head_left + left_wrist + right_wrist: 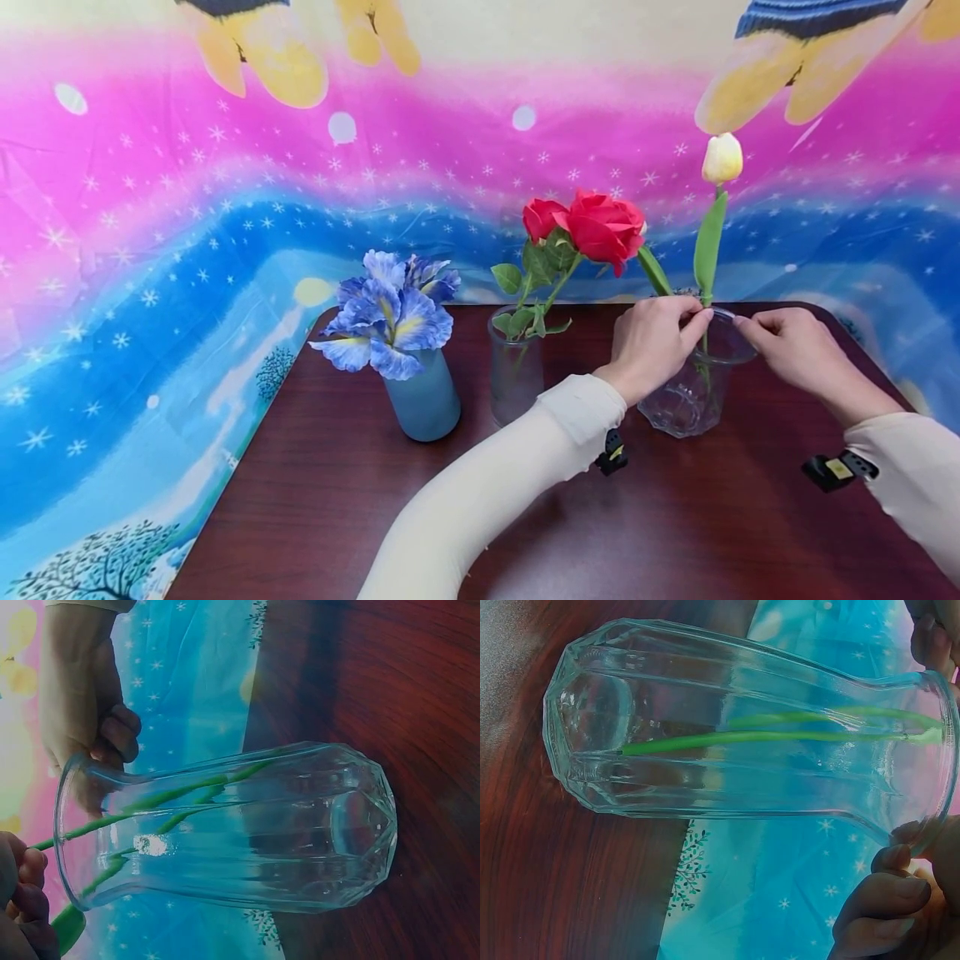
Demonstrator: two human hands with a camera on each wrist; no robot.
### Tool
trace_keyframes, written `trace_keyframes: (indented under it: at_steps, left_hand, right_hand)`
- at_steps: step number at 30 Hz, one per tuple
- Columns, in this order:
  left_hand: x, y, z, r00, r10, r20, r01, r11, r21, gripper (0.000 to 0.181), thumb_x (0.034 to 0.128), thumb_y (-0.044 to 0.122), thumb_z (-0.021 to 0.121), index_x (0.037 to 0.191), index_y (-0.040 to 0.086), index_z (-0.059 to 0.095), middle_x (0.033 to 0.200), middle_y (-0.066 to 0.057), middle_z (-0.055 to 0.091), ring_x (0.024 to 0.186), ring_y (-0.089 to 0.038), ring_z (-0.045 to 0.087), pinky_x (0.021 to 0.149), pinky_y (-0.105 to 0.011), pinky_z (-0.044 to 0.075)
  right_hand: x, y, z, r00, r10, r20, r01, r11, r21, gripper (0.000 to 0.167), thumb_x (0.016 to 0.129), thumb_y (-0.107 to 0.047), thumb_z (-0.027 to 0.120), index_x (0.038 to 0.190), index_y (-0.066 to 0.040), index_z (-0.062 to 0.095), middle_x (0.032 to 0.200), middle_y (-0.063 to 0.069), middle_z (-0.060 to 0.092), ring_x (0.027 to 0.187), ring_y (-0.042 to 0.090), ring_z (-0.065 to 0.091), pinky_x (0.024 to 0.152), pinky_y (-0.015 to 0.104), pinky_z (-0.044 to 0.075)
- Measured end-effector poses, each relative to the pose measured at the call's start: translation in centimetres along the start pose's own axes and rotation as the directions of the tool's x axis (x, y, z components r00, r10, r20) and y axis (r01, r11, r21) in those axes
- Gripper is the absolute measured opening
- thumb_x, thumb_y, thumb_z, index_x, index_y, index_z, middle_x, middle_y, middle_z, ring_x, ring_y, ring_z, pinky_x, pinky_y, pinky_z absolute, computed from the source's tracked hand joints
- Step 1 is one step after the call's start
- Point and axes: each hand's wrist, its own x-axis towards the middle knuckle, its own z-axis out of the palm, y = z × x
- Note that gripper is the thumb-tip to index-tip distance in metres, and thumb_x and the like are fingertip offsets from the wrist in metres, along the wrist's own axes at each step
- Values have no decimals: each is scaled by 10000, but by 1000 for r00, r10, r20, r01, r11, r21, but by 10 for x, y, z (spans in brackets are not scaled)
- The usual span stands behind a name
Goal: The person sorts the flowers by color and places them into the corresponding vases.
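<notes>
A white-yellow tulip [722,158] stands upright in a clear faceted glass vase [678,412] on the right side of the table. My left hand [651,343] pinches its green stem just above the vase mouth. At the rim's right side, my right hand [798,348] grips the glass between thumb and fingers. Two green stems [780,738] show through the glass in the right wrist view. Another green leaf [655,268] leans left behind my left hand; its flower is mostly hidden by the red roses.
Left of the clear vase, red roses [603,227] stand in a frosted glass vase [510,392]. Further left is a blue vase [426,408] with blue irises [401,312]. All stand on a dark wooden table [315,517], before a colourful printed cloth [187,192].
</notes>
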Motion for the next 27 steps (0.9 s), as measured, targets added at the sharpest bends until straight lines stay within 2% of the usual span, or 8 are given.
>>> trace_keyframes:
  at_steps: [9,16,22,27]
  left_hand:
    - [1,0,3,999,27,-25,-27,1000,-7,212,1027,400,566,1058,306,753,705,175,614,586,45,488,509,-127,342]
    - [4,-1,4,1000,-6,-11,6,1000,-20,229,1024,400,572,1141,316,751,698,178,607,587,52,481,523,-119,345]
    - [5,-2,7,1000,-7,-10,7,1000,17,214,1026,410,566,1082,324,754,673,181,591,609,49,496,521,-129,346]
    - [4,-2,11,1000,-3,2,3,997,78,212,1026,431,556,1028,343,749,691,192,608,666,42,557,530,-135,367]
  right_hand:
    - [0,0,0,1000,21,21,-21,1000,11,541,1063,-373,477,601,-107,387,516,-25,314,437,131,307,437,318,262]
    - [0,0,0,1000,13,8,-13,1000,6,535,1060,-360,489,601,-106,385,519,-30,306,443,121,294,442,318,256]
    - [0,1,0,1000,19,17,-19,1000,9,535,1062,-371,483,606,-108,387,521,-30,308,444,124,298,442,318,259]
    - [0,0,0,1000,16,12,-16,1000,4,533,1061,-368,484,605,-109,393,520,-31,316,447,116,302,446,316,261]
